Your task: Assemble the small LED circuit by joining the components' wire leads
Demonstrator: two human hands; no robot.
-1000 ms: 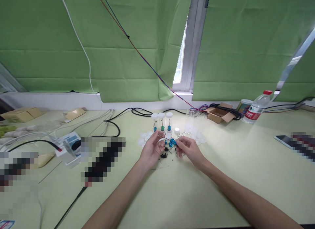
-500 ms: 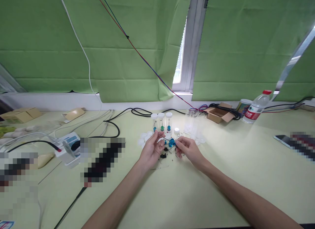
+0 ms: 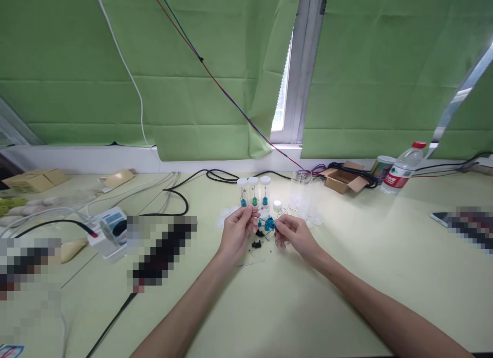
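Observation:
My right hand [image 3: 296, 232] is closed, its fingertips pinching a small blue plastic piece [image 3: 270, 224] above the table. Just left of it, my left hand [image 3: 238, 233] has thumb and forefinger pressed together; what they hold is too small to make out. Behind the hands stand three clear tubes with white caps [image 3: 253, 181], with small blue pieces [image 3: 265, 200] and a green piece [image 3: 254, 200] on thin stems inside. Small black parts [image 3: 256, 244] lie below and between the hands. A thin metal rod [image 3: 245, 265] rests nearer to me.
Translucent white discs [image 3: 222, 218] lie around the tubes. More clear containers [image 3: 301, 191], an open cardboard box [image 3: 345, 178] and a water bottle [image 3: 404, 168] stand at the back right. To the left are a white power strip [image 3: 110, 237] and cables; a phone [image 3: 441, 218] lies far right.
My left thumb and forefinger have come together and the hand has turned slightly. The right hand keeps its pinch on the blue piece, nearly still.

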